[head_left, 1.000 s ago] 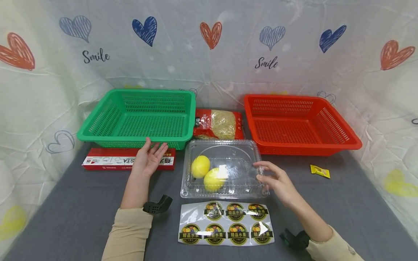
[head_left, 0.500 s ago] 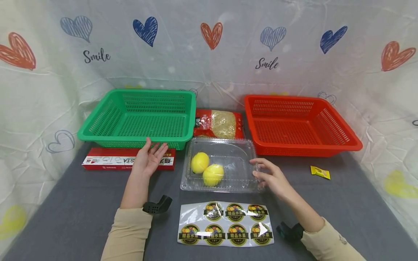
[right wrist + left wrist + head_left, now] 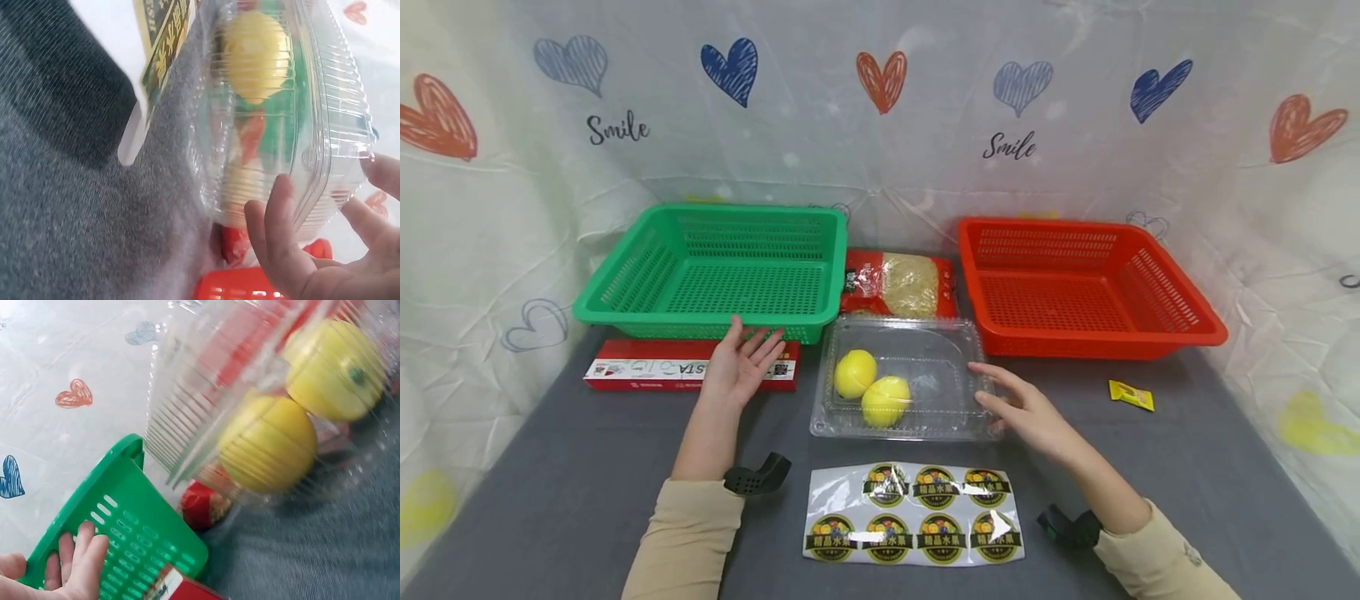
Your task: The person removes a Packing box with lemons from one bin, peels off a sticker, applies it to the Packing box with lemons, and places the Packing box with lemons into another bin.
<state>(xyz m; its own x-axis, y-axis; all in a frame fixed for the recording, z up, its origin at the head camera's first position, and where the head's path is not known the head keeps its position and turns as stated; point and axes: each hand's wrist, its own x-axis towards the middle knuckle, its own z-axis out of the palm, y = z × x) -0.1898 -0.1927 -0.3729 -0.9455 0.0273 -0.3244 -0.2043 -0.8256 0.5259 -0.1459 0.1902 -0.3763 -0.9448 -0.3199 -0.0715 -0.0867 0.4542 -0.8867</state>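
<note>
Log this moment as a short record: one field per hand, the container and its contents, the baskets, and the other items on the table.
left hand: open, fingers straight, resting on the red box
right hand: fingers touching the right end of the clear clamshell
clamshell contents: two lemons, side by side
baskets: green basket rear left, red basket rear right
other items: sticker sheet, noodle packet, yellow sachet

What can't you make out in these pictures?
- Red box, head view: left hand covers part of its label.
- Bag, head view: print too small; clear box hides its near edge.
- Yellow packet, head view: too small to read.
- Right hand, right wrist view: cut off by the frame edge.
</note>
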